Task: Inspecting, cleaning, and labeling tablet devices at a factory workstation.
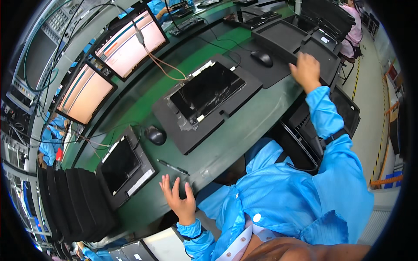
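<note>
My left hand (pixel 179 201) is held at the near edge of the green table with its fingers spread, holding nothing. A pen (pixel 173 167) lies on the table just beyond its fingertips. My right hand (pixel 306 72) reaches out to the right, by the near edge of a black tray (pixel 320 54). Its thumb stands apart from the fingers, which are partly curled, and no held thing shows. Between the hands, a dark display panel (pixel 207 92) with a cable attached lies on a black pad (pixel 191 140). A second panel (pixel 120 166) lies on another pad at the left.
Two lit monitors (pixel 130 43) stand beyond the table's far side. Black mice (pixel 155 135) lie near the panels. Several black slabs (pixel 72 204) stand in a row at the left end. More black trays (pixel 278 37) sit at the far right. Another person (pixel 355 26) sits beyond.
</note>
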Demonstrator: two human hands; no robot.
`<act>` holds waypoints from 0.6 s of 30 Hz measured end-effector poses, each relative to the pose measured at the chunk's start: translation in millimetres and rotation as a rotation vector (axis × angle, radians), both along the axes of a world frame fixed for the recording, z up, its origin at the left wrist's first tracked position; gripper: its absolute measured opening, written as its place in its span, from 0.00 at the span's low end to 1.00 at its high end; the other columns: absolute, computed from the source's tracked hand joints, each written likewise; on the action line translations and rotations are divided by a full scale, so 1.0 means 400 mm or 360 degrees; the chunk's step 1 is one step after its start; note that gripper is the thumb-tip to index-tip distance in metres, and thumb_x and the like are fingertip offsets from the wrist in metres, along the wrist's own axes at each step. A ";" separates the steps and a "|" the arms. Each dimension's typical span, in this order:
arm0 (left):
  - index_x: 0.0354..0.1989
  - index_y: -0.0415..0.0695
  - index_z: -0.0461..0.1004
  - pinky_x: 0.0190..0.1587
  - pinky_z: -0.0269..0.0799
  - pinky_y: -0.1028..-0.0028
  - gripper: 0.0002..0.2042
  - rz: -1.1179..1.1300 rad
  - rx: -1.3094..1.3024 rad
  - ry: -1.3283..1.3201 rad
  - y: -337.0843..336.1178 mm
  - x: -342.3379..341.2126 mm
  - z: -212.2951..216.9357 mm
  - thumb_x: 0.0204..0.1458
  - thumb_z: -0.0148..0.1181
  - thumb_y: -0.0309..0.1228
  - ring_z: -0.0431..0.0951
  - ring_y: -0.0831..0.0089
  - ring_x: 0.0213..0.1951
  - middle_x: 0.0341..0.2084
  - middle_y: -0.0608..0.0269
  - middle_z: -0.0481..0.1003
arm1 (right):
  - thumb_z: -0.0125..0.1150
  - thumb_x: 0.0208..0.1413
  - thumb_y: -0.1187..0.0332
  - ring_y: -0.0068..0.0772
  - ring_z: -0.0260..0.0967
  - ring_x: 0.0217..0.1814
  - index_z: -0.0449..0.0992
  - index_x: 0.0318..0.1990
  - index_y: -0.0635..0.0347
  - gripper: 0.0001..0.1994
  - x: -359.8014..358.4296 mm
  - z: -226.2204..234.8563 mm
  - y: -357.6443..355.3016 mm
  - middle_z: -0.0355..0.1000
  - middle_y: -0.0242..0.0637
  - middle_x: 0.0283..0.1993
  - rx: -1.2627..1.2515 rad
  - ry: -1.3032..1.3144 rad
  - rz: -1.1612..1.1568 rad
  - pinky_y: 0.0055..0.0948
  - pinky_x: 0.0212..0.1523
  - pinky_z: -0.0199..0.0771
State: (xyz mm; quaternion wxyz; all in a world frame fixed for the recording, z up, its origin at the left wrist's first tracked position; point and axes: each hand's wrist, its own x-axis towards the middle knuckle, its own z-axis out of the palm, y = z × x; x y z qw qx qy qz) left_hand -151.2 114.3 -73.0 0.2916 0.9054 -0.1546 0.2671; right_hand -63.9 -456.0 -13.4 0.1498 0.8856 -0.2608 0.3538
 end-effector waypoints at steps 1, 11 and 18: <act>0.48 0.37 0.77 0.71 0.55 0.45 0.13 0.0005 -0.0059 0.0020 -0.003 -0.001 -0.004 0.54 0.65 0.22 0.66 0.45 0.67 0.63 0.47 0.70 | 0.68 0.54 0.56 0.45 0.73 0.52 0.80 0.42 0.57 0.16 -0.038 -0.049 -0.104 0.75 0.40 0.45 0.0052 0.0129 -0.0042 0.46 0.47 0.74; 0.75 0.36 0.49 0.70 0.60 0.51 0.58 -0.0467 -0.1502 0.0206 -0.023 -0.091 0.042 0.41 0.79 0.52 0.66 0.49 0.68 0.68 0.45 0.64 | 0.71 0.49 0.80 0.45 0.73 0.39 0.81 0.49 0.65 0.17 -0.129 -0.054 0.383 0.74 0.43 0.39 -0.0132 -0.0648 0.1620 0.40 0.42 0.74; 0.65 0.42 0.67 0.65 0.67 0.56 0.31 0.0172 -0.3188 0.0154 -0.043 -0.489 -0.115 0.59 0.62 0.49 0.70 0.58 0.64 0.60 0.57 0.73 | 0.65 0.50 0.69 0.26 0.72 0.47 0.82 0.46 0.52 0.14 -0.143 -0.041 0.984 0.73 0.27 0.45 -0.0185 -0.0081 0.3565 0.42 0.62 0.67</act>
